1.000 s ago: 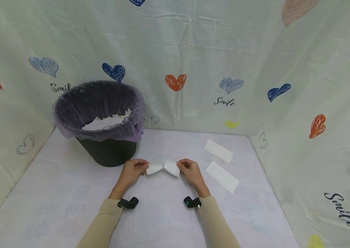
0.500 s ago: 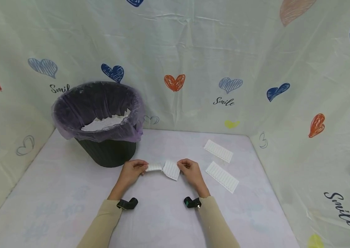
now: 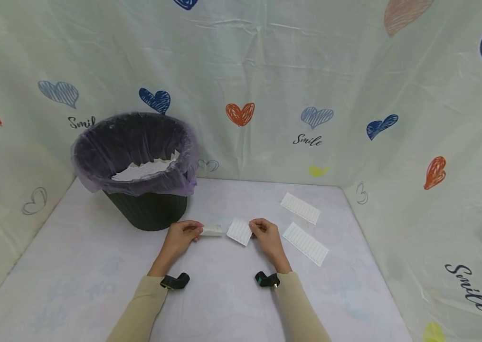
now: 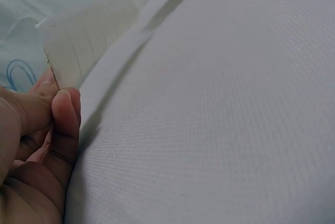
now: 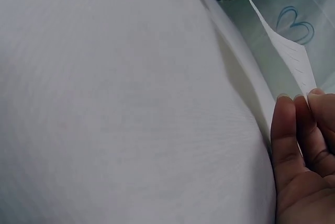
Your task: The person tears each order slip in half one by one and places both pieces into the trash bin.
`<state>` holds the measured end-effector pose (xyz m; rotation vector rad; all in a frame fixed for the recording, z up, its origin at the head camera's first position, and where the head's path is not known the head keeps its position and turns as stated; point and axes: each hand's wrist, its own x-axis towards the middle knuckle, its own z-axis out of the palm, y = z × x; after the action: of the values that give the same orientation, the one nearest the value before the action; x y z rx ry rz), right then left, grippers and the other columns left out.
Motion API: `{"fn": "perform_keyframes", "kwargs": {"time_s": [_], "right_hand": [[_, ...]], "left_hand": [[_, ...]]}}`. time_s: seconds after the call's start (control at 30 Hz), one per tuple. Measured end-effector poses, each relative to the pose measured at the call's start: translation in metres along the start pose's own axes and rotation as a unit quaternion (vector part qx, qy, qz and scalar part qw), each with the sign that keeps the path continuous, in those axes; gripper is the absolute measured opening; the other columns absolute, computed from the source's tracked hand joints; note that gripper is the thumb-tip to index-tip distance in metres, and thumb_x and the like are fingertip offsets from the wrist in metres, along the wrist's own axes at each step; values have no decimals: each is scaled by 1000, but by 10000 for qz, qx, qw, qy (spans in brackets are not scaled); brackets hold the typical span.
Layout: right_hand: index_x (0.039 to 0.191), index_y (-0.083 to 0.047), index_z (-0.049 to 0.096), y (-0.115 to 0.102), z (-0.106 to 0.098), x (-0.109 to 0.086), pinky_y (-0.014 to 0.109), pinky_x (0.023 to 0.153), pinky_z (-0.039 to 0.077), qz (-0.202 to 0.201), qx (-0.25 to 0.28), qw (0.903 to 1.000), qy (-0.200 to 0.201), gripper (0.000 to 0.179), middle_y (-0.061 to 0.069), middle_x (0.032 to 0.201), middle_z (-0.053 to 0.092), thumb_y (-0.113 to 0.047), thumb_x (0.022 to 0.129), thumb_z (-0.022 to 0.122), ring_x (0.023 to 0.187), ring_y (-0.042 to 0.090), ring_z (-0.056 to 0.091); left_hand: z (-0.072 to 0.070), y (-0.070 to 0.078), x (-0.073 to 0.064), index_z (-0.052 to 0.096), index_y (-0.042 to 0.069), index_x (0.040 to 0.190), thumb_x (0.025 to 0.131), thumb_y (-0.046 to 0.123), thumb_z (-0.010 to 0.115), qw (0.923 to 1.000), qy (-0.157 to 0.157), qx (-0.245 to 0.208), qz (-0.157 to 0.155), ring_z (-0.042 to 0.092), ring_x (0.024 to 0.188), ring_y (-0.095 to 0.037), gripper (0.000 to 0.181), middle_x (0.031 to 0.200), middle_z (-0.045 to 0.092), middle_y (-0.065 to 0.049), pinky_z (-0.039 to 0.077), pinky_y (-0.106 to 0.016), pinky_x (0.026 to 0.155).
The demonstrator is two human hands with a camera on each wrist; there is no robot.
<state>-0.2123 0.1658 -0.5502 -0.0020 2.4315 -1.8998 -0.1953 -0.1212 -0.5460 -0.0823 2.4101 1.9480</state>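
My left hand (image 3: pixel 181 238) pinches the outer end of a white piece of paper (image 3: pixel 212 231) between thumb and fingers, low over the table. Opposite it, my right hand (image 3: pixel 268 239) pinches another printed piece of paper (image 3: pixel 239 232) by its outer edge. A narrow gap separates the two pieces in the head view, while their inner ends nearly meet in the right wrist view. Thin ruled lines cross the left piece (image 4: pixel 78 43) in the left wrist view. The right-hand piece (image 5: pixel 293 59) is seen almost edge-on in the right wrist view.
Two printed paper strips (image 3: pixel 300 208) (image 3: pixel 306 243) lie on the white table to the right. A dark bin (image 3: pixel 148 211) with a purple liner bag (image 3: pixel 187 161) stands at the back left, holding white paper scraps (image 3: pixel 146 169). A heart-patterned curtain (image 3: pixel 275 71) hangs behind.
The single creased paper between my hands has come apart into two pieces. My right hand has shifted slightly right with its piece; the left hand has hardly moved.
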Motion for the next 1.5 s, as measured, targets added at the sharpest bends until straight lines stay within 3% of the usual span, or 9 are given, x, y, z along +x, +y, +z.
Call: {"fn": "perform_keyframes", "kwargs": {"time_s": [0.43, 0.83, 1.03, 1.3, 1.5], "right_hand": [[114, 2, 69, -4, -7, -4, 26, 75, 60, 132, 413, 9988, 248, 23, 12, 101, 70, -18, 104, 63, 86, 13, 68], [115, 3, 69, -4, -7, -2, 26, 74, 59, 259, 715, 9970, 155, 24, 12, 102, 70, -17, 102, 66, 85, 13, 67], [114, 0, 71, -9, -5, -1, 28, 73, 60, 217, 589, 9980, 70, 23, 10, 102, 71, -19, 101, 67, 84, 14, 67], [114, -2, 71, -16, -2, 0, 31, 73, 60, 114, 266, 9994, -199, 21, 12, 104, 71, -19, 102, 66, 85, 16, 68], [114, -5, 72, -23, -2, 1, 32, 73, 60, -50, -46, 9996, -278, 19, 10, 104, 71, -19, 103, 65, 86, 16, 67]], "left_hand": [[0, 2, -2, 73, -6, 111, 95, 4, 72, 9998, -23, -59, -189, 64, 71, -12, 19, 99, 73, -16, 54, -20, 65], [1, 0, 0, 73, -5, 113, 96, 9, 73, 9997, 22, -131, -188, 65, 71, -13, 22, 96, 73, -14, 54, -21, 66], [1, 5, 1, 73, -6, 111, 96, 10, 73, 9996, -5, -166, -211, 64, 69, -13, 22, 92, 72, -12, 54, -21, 64], [-3, 12, 2, 72, -6, 110, 97, 10, 71, 9997, -107, 124, -195, 63, 64, -13, 20, 82, 71, -7, 52, -22, 60], [-8, 20, -1, 71, -3, 110, 98, 12, 71, 9979, -246, 594, 101, 61, 62, -12, 19, 79, 73, -8, 49, -22, 60]]}}
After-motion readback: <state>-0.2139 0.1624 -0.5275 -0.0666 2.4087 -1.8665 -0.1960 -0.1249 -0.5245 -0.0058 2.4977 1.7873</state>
